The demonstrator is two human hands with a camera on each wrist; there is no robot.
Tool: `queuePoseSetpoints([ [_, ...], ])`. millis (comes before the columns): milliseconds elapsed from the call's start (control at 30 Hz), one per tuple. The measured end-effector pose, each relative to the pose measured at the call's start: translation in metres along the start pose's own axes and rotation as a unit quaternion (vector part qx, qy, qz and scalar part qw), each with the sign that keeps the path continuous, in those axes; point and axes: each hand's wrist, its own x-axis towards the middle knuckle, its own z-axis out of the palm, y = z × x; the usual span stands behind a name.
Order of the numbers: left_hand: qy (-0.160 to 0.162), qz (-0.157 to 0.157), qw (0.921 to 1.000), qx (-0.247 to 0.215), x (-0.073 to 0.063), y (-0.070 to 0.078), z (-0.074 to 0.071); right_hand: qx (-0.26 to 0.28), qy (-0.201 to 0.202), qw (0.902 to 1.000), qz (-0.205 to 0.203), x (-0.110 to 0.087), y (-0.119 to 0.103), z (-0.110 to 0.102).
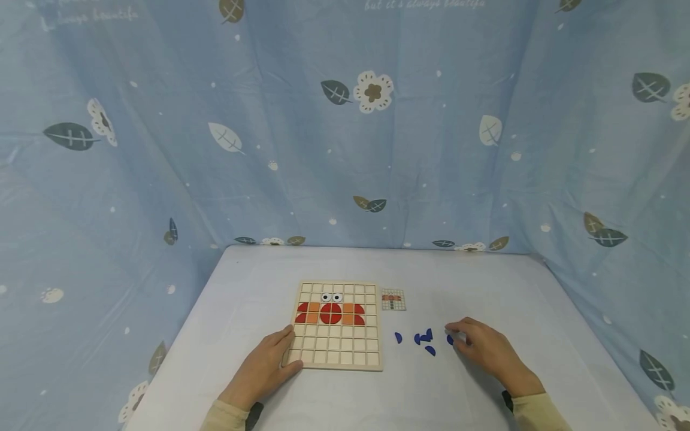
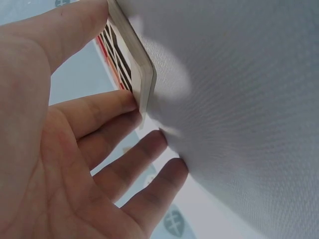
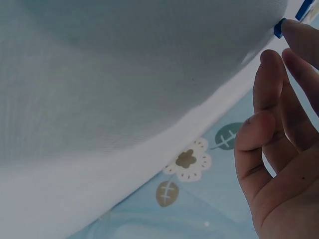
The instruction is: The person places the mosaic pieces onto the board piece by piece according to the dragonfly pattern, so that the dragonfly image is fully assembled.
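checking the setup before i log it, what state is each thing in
Wooden grid board, lying flat, partly filled
Red and orange pieces, set in the board
Eye pieces, set in the board
Picture card, flat, face up
Blue pieces, loose, off the board
Left hand, touching the board's corner
Right hand, at a blue piece, grip unclear
Printed cloth, hanging

The site is presenting as a curtained table booth. A blue curtain [image 1: 302,149], bearing printed leaves [image 1: 335,92], flowers [image 1: 374,92] and white lettering [image 1: 424,5], is hanging beyond the far edge of the white-covered table [image 1: 485,275], turning near both far corners and running along the left and right edges. It is screening the surrounding room, leaving home, office or lab undetermined.
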Motion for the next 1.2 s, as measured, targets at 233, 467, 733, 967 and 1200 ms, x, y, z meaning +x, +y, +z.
queuePoseSetpoints([
  [233,0.008,0.010,0.9999,-0.005,0.0000,0.0007,-0.0007,-0.001,-0.028,0.9996,-0.008,0.0028,-0.0033,-0.0020],
  [467,0.004,0.001,0.9999,-0.009,-0.0013,0.0018,-0.0019,0.012,-0.043,0.9989,-0.016,0.0045,-0.0050,-0.0053],
  [733,0.004,0.003,1.0000,-0.004,-0.0011,0.0012,-0.0026,0.013,-0.040,0.9991,-0.005,0.0023,-0.0037,-0.0047],
  [967,0.004,0.001,1.0000,-0.007,-0.0007,0.0003,-0.0011,0.015,-0.032,0.9993,-0.010,0.0021,-0.0034,-0.0062],
  [1200,0.010,0.004,0.9999,-0.011,-0.0003,0.0002,0.0000,0.003,-0.023,0.9995,-0.023,0.0033,-0.0028,-0.0047],
])
